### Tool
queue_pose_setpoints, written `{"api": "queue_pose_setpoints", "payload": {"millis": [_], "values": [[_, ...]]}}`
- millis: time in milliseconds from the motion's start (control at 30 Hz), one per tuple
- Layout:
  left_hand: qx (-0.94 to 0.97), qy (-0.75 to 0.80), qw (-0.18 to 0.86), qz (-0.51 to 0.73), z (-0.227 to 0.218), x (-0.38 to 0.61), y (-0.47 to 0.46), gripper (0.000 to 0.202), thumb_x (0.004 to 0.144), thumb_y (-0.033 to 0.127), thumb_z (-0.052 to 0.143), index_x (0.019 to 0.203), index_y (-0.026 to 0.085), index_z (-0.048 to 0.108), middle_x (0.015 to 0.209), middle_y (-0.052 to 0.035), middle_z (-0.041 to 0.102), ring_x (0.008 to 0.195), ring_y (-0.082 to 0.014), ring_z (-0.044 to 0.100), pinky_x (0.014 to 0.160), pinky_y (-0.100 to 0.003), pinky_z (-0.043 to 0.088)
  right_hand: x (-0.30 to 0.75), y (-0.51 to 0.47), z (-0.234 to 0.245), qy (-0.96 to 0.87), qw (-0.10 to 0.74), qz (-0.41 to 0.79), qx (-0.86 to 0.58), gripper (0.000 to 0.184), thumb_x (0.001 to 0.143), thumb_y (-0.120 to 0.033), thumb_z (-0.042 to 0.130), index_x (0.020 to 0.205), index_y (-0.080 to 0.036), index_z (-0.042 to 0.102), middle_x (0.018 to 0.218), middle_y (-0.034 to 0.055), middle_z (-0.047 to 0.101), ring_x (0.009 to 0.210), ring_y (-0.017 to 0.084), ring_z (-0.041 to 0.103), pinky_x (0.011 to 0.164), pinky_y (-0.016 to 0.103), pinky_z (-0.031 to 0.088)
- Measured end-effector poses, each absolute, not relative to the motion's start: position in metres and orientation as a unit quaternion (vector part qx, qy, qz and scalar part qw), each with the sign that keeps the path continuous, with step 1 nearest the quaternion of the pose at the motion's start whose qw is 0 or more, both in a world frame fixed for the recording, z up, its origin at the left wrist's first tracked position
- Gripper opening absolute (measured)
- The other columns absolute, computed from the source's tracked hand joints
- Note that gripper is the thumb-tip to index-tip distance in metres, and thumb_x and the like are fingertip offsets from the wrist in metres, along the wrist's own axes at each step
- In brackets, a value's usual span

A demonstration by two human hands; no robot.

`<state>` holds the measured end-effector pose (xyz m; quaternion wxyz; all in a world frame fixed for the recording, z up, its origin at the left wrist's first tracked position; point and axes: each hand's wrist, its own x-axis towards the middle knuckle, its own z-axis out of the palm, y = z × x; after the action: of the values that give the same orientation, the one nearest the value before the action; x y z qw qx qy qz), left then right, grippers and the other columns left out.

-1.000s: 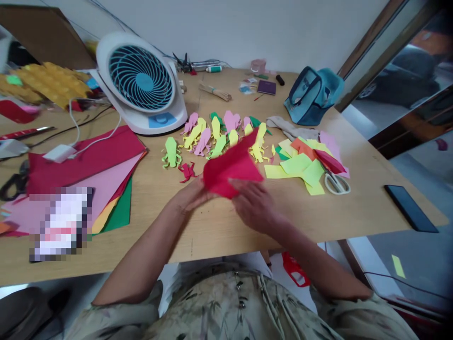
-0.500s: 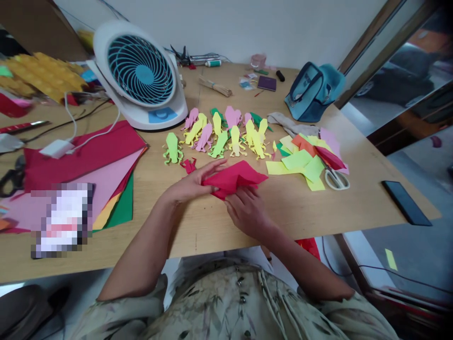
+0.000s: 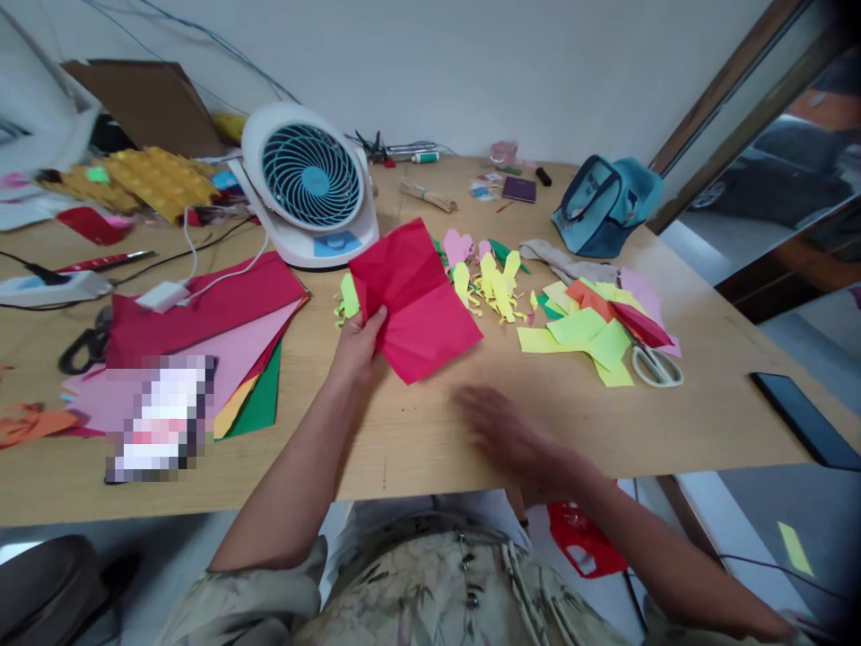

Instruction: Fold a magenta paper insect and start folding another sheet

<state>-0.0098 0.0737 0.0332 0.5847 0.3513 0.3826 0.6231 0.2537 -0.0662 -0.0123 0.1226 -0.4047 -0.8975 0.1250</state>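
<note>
A creased square of red paper (image 3: 423,309) is spread open above the table. My left hand (image 3: 361,343) pinches its left corner, thumb on top and fingers behind. My right hand (image 3: 501,429) is off the paper, low over the table to the right, and motion smears its fingers. Behind the paper stand folded yellow paper figures (image 3: 496,289) with curled legs, along with pink and green ones. A light green figure (image 3: 348,296) peeks out left of the sheet; the paper hides others.
A white fan (image 3: 313,179) stands at the back. Coloured sheets (image 3: 208,309), a phone and black-handled scissors (image 3: 87,345) lie left. Right are loose green papers (image 3: 592,334), white-handled scissors (image 3: 657,366), a teal bag (image 3: 602,206) and a dark phone (image 3: 804,420) at the edge.
The red paper has gone from partly folded to opened out, raised by my left hand. My right hand has let go of it and moved down and right. The view has shifted left.
</note>
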Motion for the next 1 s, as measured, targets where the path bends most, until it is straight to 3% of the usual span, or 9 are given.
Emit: {"api": "queue_pose_setpoints", "payload": {"millis": [67,133,200,333,400,500,633,833,1000], "values": [[0.328,0.367,0.562,0.665,0.036,-0.015,0.077,0.038,0.067,0.044,0.088,0.088,0.017,0.072,0.084,-0.0060,0.077,0.078,-0.0191,0.073,0.069,-0.026,0.059,0.289,-0.043,-0.014,-0.842,0.155,0.060,-0.513,0.050,0.101,-0.034,0.041,0.146,-0.015,0.050,0.151,0.0193,0.050,0.146,0.032,0.039,0.117,0.060,0.034],[0.306,0.336,0.533,0.714,0.041,-0.024,0.080,0.038,0.069,0.044,0.087,0.091,0.017,0.072,0.090,-0.0064,0.078,0.087,-0.0199,0.074,0.078,-0.027,0.060,0.305,-0.027,-0.011,-0.798,0.192,0.022,-0.571,0.050,0.102,-0.034,0.039,0.143,-0.011,0.051,0.148,0.0239,0.051,0.143,0.035,0.043,0.115,0.060,0.037],[0.292,0.300,0.504,0.755,0.046,-0.034,0.083,0.040,0.071,0.043,0.086,0.097,0.017,0.071,0.099,-0.0075,0.078,0.099,-0.0208,0.074,0.088,-0.027,0.060,0.296,-0.018,-0.005,-0.804,0.211,0.037,-0.555,0.048,0.102,-0.035,0.039,0.142,-0.013,0.052,0.145,0.0227,0.054,0.135,0.033,0.051,0.110,0.055,0.044],[0.276,0.264,0.476,0.792,0.051,-0.056,0.091,0.036,0.079,0.044,0.079,0.105,0.020,0.070,0.108,-0.0069,0.077,0.114,-0.0210,0.069,0.099,-0.028,0.056,0.229,-0.007,0.009,-0.857,0.207,0.067,-0.467,0.041,0.099,-0.028,0.046,0.138,-0.016,0.054,0.138,0.0194,0.059,0.125,0.030,0.056,0.106,0.050,0.047],[0.255,0.266,0.476,0.799,0.053,-0.065,0.093,0.028,0.085,0.042,0.073,0.106,0.022,0.070,0.103,-0.0048,0.078,0.111,-0.0188,0.070,0.097,-0.027,0.057,0.194,0.005,0.014,-0.874,0.201,0.085,-0.434,0.041,0.097,-0.024,0.050,0.137,-0.016,0.054,0.132,0.0183,0.061,0.119,0.028,0.058,0.102,0.047,0.049],[0.189,0.302,0.485,0.799,0.060,-0.075,0.090,0.018,0.096,0.035,0.058,0.102,0.023,0.070,0.087,-0.0021,0.077,0.092,-0.0140,0.073,0.079,-0.021,0.060,0.156,0.031,0.015,-0.867,0.199,0.094,-0.447,0.041,0.095,-0.020,0.055,0.136,-0.014,0.054,0.124,0.0166,0.061,0.110,0.026,0.060,0.095,0.042,0.051],[0.139,0.295,0.534,0.780,0.068,-0.086,0.083,0.033,0.103,0.030,0.041,0.089,0.020,0.069,0.068,0.0007,0.069,0.063,-0.0078,0.065,0.056,-0.014,0.052,0.125,0.062,0.010,-0.860,0.175,0.111,-0.466,0.030,0.095,-0.019,0.057,0.123,-0.011,0.060,0.114,0.0148,0.061,0.105,0.025,0.060,0.093,0.038,0.050],[0.209,0.279,0.511,0.786,0.061,-0.095,0.082,0.019,0.094,0.036,0.059,0.086,0.023,0.071,0.075,-0.0015,0.070,0.067,-0.0100,0.062,0.056,-0.017,0.050,0.095,0.084,0.005,-0.858,0.186,0.117,-0.464,0.022,0.097,-0.014,0.048,0.115,-0.010,0.062,0.110,0.0146,0.062,0.100,0.023,0.059,0.092,0.036,0.049],[0.214,0.317,0.505,0.774,0.061,-0.094,0.085,0.023,0.092,0.036,0.058,0.077,0.021,0.068,0.073,-0.0012,0.069,0.065,-0.0093,0.061,0.054,-0.017,0.047,0.090,0.086,0.001,-0.851,0.243,0.137,-0.444,0.022,0.095,-0.015,0.050,0.112,-0.012,0.063,0.108,0.0135,0.065,0.099,0.023,0.060,0.089,0.035,0.050]]}}
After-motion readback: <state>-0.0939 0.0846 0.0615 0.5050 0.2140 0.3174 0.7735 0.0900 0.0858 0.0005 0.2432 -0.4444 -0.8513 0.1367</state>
